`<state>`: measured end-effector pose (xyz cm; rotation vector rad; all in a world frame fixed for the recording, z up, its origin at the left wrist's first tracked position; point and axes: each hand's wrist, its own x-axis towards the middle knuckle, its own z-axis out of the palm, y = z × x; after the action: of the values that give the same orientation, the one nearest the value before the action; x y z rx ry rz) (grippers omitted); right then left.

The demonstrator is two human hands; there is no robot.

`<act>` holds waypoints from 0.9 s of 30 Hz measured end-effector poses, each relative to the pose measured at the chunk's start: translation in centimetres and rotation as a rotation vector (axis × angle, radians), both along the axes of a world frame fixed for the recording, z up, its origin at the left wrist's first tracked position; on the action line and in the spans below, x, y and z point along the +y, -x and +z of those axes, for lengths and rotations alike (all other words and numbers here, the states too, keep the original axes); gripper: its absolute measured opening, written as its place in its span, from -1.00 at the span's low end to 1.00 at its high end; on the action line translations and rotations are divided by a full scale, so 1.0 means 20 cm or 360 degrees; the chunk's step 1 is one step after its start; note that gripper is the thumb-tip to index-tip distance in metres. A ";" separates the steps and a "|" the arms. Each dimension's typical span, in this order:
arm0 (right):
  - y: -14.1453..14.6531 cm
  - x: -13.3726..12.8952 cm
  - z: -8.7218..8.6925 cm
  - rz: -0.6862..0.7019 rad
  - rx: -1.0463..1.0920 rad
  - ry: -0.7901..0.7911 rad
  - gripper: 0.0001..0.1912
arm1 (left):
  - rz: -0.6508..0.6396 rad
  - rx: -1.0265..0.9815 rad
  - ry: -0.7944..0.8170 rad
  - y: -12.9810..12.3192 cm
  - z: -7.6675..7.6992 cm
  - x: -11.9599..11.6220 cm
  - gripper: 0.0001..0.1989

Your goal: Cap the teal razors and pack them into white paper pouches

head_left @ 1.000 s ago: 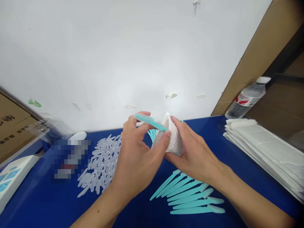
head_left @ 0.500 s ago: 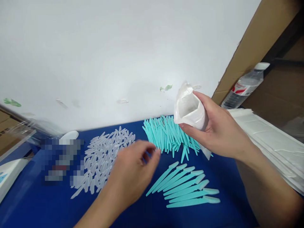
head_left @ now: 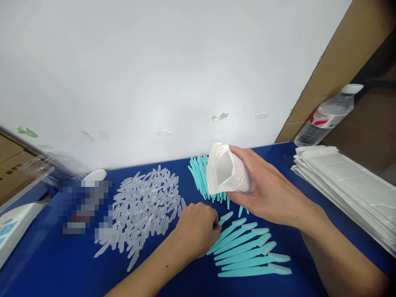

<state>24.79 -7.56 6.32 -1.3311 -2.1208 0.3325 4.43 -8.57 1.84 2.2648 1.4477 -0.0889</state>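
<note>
My right hand [head_left: 262, 187] is closed around a white padded mailer [head_left: 247, 179], its open mouth tilted left toward the camera. My left hand [head_left: 201, 231] is closed, its curled fingers over the handle of the leftmost teal eyebrow razor [head_left: 225, 217] in a fanned row; the exact fingertip contact is hidden. Several more teal eyebrow razors [head_left: 247, 249] lie side by side to the right. Behind the mailer is a pile of teal razors [head_left: 199, 175], partly covered by it. Left of my left hand spreads a heap of translucent blade covers [head_left: 145, 206].
A stack of white padded mailers [head_left: 349, 177] lies at the right, with a water bottle [head_left: 331, 115] behind it against cardboard [head_left: 328, 62]. A white wall [head_left: 154, 74] rises behind the blue table [head_left: 77, 264]. At far left are a white device [head_left: 18, 227] and clear plastic.
My right hand has lowered the mailer and brought it left, over the razor pile. My left hand has moved right and down to the fanned razors, its fingers closing.
</note>
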 end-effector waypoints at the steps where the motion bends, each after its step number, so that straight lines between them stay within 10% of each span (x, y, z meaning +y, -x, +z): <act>1: 0.00 0.00 0.00 0.0001 0.0001 -0.0001 -0.12 | 0.0008 -0.0030 0.0009 0.00 -0.01 0.01 -0.83; 9: 0.01 -0.01 0.01 0.0029 0.0029 0.0041 -0.23 | 0.0399 -0.0864 -0.0008 0.32 0.26 -0.06 -0.83; 14: 0.04 -0.01 0.01 0.0063 0.0022 0.0055 -0.19 | 0.0995 -0.2147 -0.1082 0.26 0.47 -0.08 -0.84; 20: 0.07 -0.01 0.01 0.0127 0.0129 -0.0056 -0.27 | 0.0740 -0.1631 -0.0892 0.03 0.40 0.01 -0.90; 27: 0.02 0.00 -0.01 0.0070 0.0150 -0.0110 -0.23 | 0.0705 -0.1410 -0.0794 0.14 0.28 -0.07 -0.70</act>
<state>24.30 -7.51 6.19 -1.2075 -2.0666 0.3309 1.72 -9.93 7.41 1.8057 1.4686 1.3503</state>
